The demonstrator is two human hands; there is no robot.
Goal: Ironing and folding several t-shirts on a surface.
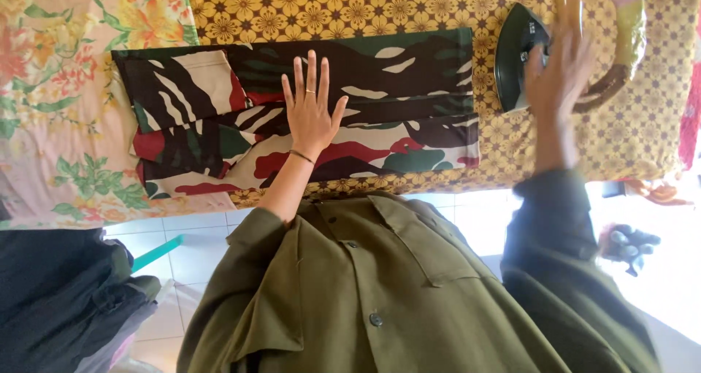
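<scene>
Single head-worn view, steeply downward over the person's chest, close to cloth-covered board (409, 8)

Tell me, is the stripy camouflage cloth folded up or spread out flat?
Folded. The camouflage cloth lies in layers with straight folded edges, and the left hand presses flat on top of it.

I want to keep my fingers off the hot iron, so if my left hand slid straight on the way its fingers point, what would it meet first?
Not the iron, which lies off toward the right hand. The left hand lies flat on the camouflage garment, fingers pointing across it, so it would cross more camouflage fabric and then probably reach the yellow flowered cloth.
</scene>
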